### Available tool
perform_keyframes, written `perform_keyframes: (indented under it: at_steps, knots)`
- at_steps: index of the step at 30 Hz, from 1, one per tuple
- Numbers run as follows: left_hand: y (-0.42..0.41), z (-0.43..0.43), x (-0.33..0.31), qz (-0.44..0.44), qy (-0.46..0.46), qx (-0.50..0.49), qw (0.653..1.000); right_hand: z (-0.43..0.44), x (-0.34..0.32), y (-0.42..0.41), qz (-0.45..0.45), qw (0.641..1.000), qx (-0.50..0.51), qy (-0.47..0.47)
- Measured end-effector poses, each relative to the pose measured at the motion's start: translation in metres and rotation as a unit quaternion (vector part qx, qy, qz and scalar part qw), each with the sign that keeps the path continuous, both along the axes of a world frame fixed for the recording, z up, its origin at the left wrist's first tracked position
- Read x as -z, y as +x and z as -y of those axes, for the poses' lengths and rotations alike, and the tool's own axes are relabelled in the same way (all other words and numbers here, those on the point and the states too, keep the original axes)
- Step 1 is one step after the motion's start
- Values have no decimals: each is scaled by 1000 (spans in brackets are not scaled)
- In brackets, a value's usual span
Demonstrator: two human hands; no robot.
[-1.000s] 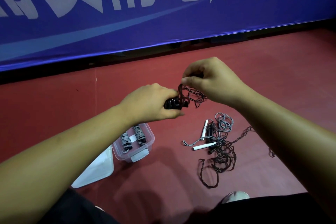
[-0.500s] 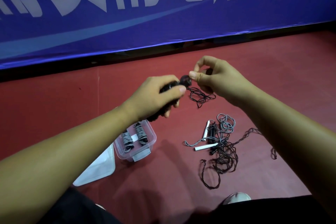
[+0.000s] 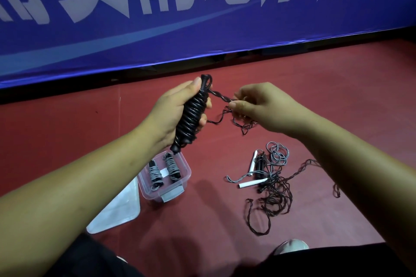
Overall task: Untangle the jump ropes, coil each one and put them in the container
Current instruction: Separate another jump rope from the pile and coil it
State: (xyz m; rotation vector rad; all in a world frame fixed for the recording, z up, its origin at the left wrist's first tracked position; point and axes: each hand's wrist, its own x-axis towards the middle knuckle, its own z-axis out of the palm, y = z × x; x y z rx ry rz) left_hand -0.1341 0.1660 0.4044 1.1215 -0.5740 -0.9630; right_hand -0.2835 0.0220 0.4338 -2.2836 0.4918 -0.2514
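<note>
Left hand (image 3: 173, 111) grips the black jump rope (image 3: 191, 117), its cord wound tight round the handles, held tilted above the floor (image 3: 225, 220). Right hand (image 3: 270, 108) pinches the rope's loose twisted end just beside the bundle. The clear container (image 3: 147, 193) on the floor holds two grey coiled ropes (image 3: 154, 174). A tangled heap (image 3: 275, 189) lies to its right, well apart.

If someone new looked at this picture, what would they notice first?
Probably the two hands in the middle: the left hand grips a black jump rope wound into a tight bundle, while the right hand pinches its loose end. Below right, a tangle of ropes lies on the red floor; below left, a clear container holds two coiled grey ropes.
</note>
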Motion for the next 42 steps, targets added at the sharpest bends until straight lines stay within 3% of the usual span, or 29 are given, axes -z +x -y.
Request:
perform_keyframes:
  at_steps: [3,5,9,13,17,22,26,30,32,37,42]
  knots:
    - [-1,4,-1,60,45,-11,997,-8,-3,1,-11,988,-30,-152]
    - [0,5,0,171,95,1,981,-10,-3,1,-21,976,-52,-210]
    - [0,1,-3,458,167,49,872,-11,-3,0,-4,951,-116,-286]
    - [-5,-2,-7,575,219,67,786,-15,1,2,20,935,-155,-319]
    - [-4,-2,-18,578,269,65,768,-18,2,3,74,960,-129,-238]
    - [1,-7,-17,584,235,112,769,-21,2,6,32,984,-86,-152]
    - [11,-11,-13,642,186,137,731,-22,6,7,24,998,-56,11]
    - [9,-15,-10,690,185,118,690,-24,3,7,41,985,-35,164]
    - [7,-16,-10,689,160,88,701,-26,1,8,44,970,-40,237]
    - [6,-17,-8,632,98,62,766,-21,2,12,33,941,-51,334]
    - [-5,-17,-6,472,70,63,877,-17,9,15,48,932,-24,360]
